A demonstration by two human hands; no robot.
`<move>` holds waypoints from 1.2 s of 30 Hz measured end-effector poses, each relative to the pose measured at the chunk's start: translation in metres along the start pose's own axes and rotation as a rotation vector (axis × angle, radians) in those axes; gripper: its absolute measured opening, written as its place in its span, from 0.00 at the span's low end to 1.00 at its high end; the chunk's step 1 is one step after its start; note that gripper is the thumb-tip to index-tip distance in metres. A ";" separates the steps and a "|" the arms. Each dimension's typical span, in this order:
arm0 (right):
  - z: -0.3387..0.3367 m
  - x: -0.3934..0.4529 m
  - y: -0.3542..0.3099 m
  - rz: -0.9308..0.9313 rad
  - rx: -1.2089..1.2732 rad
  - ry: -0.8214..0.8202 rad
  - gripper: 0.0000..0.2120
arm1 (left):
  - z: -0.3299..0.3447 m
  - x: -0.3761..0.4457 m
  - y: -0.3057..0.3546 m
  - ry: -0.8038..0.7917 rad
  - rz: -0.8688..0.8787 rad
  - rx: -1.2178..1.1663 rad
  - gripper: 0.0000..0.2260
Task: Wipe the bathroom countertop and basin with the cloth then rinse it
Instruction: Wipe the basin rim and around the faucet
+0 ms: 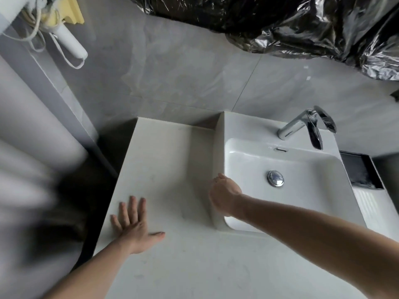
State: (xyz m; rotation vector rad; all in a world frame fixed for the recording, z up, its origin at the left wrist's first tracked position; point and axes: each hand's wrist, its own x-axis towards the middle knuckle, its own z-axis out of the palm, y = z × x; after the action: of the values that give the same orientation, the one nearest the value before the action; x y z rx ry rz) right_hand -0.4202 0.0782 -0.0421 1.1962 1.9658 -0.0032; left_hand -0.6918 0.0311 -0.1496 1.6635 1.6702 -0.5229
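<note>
A pale stone countertop runs from the front edge back to the grey wall. A white rectangular basin sits on its right part, with a chrome drain plug and a chrome faucet at the back. My left hand lies flat on the countertop near its left edge, fingers spread, holding nothing. My right hand hangs over the basin's left rim, fingers curled downward; whether it holds anything is hidden. No cloth is visible.
Crinkled black plastic sheeting covers the upper wall. A white handheld device with cords hangs at upper left. A dark recessed tray and a ribbed white surface lie right of the basin. A dark gap drops off beyond the countertop's left edge.
</note>
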 end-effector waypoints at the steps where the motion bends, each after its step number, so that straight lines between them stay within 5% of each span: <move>1: 0.005 -0.012 -0.009 -0.041 0.010 0.018 0.15 | 0.000 0.000 0.000 -0.006 -0.003 0.007 0.60; 5: 0.028 -0.055 -0.055 -0.136 0.010 0.013 0.09 | -0.004 -0.001 -0.001 -0.021 0.009 0.022 0.56; 7: 0.040 -0.076 -0.074 -0.119 0.226 0.040 0.09 | -0.007 -0.002 0.000 -0.031 0.011 0.041 0.54; 10: 0.064 -0.110 -0.093 0.115 0.826 0.079 0.18 | -0.014 -0.006 0.010 0.020 0.003 0.078 0.47; 12: 0.081 -0.125 -0.104 0.428 1.249 0.058 0.18 | -0.021 -0.008 0.027 0.091 0.066 0.053 0.38; 14: 0.094 -0.128 -0.111 0.755 1.906 0.071 0.10 | -0.027 -0.014 0.053 0.140 0.184 -0.003 0.32; 16: 0.094 -0.120 -0.115 0.992 2.536 0.119 0.12 | -0.032 -0.025 0.089 0.143 0.316 -0.126 0.31; 18: 0.083 -0.106 -0.113 1.107 2.995 0.237 0.13 | -0.039 -0.039 0.127 0.090 0.412 -0.323 0.29; 21: 0.062 -0.087 -0.097 1.103 3.363 0.463 0.14 | -0.049 -0.057 0.179 -0.015 0.434 -0.534 0.30; 24: 0.062 -0.087 -0.079 1.094 3.425 0.561 0.18 | -0.051 -0.064 0.208 -0.036 0.411 -0.522 0.32; 30: 0.131 -0.130 -0.022 1.416 3.109 0.847 0.16 | -0.044 -0.069 0.213 0.004 0.406 -0.308 0.32; 34: 0.155 -0.140 0.003 1.595 2.945 0.889 0.16 | -0.043 -0.069 0.215 0.026 0.384 -0.271 0.33; 36: 0.144 -0.127 -0.005 1.636 2.959 0.772 0.17 | -0.043 -0.071 0.218 0.029 0.377 -0.256 0.33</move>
State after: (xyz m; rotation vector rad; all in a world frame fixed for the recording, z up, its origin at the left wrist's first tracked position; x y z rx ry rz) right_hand -0.3050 -0.0743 -0.0591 -1.4382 0.5919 0.8273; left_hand -0.4937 0.0326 -0.0273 1.7394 1.3320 -0.0973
